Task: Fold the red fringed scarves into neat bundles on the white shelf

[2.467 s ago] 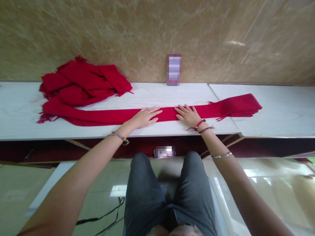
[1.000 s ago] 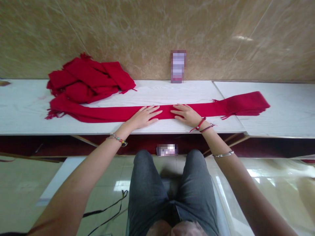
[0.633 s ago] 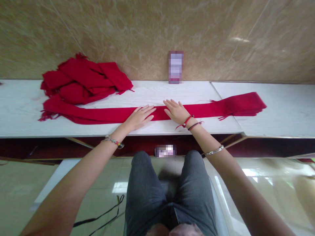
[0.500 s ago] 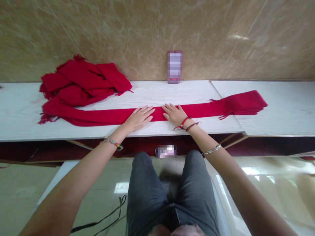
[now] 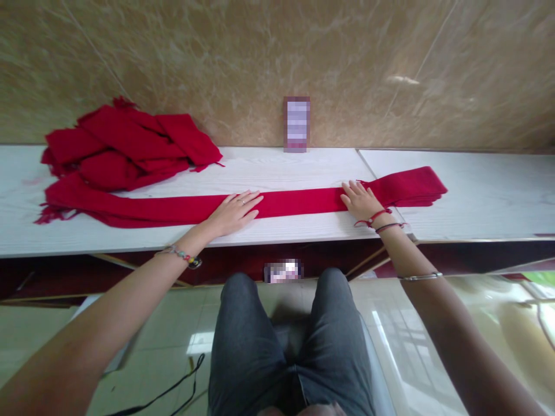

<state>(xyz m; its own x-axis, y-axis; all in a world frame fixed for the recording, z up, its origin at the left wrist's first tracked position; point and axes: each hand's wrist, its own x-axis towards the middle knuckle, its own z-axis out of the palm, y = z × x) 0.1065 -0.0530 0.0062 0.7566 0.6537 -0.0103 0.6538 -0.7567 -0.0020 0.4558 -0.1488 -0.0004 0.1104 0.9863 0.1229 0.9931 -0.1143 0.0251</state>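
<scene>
A long red scarf [image 5: 299, 201] with fringed ends lies stretched across the white tabletop [image 5: 260, 163], folded into a narrow band. At its right end the cloth is doubled into a thicker, layered part. My left hand [image 5: 234, 212] rests flat on the middle of the band, palm down, fingers stretched out. Farther right, my right hand [image 5: 361, 199] lies flat on the scarf just beside the thicker folded end, its fingers spread. Behind the scarf's left end sits a rumpled heap of red cloth [image 5: 130, 147] with fringes; the two touch there.
A phone-like object [image 5: 297, 124], blurred out, leans upright against the marbled wall [image 5: 217, 63] behind the table. Below the tabletop are open dark red shelves [image 5: 234, 260], with another blurred object [image 5: 283, 270] on one. A black strap [image 5: 160, 396] lies on the floor.
My right hand has slid right along the scarf, away from my left hand, toward the folded end. My left hand stays in about the same place on the cloth. The view has shifted slightly.
</scene>
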